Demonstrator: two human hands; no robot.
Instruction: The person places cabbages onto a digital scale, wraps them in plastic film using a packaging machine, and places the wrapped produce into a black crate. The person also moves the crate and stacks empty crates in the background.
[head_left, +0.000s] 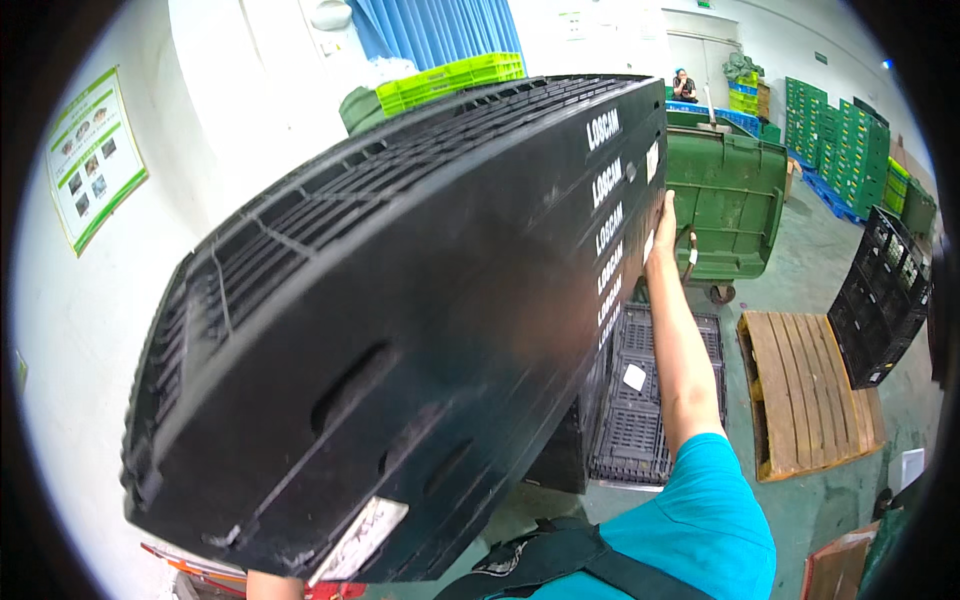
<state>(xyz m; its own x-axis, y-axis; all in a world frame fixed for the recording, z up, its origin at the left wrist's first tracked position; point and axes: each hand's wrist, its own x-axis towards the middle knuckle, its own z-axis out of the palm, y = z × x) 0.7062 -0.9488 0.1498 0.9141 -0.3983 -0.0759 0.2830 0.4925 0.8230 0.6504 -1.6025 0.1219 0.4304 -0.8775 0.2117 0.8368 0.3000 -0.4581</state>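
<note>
A stack of several folded black plastic crates (480, 300) fills the middle of the view, held up tilted close to the camera. White lettering runs down the side at its far end, and a white label (364, 536) is stuck near its lower left corner. My right hand (663, 229) presses against the far end of the stack, its arm stretched out and its fingers partly hidden. At the bottom left a piece of my left forearm (274, 586) shows under the near end. The left hand itself is hidden by the crates.
More folded crates (637, 439) lie low beneath my right arm. A green wheeled bin (720, 202) stands beyond. To the right are a wooden pallet (810, 390) and an upright black crate stack (877, 300). Green crate stacks (840, 154) and a person (683, 86) are farther back.
</note>
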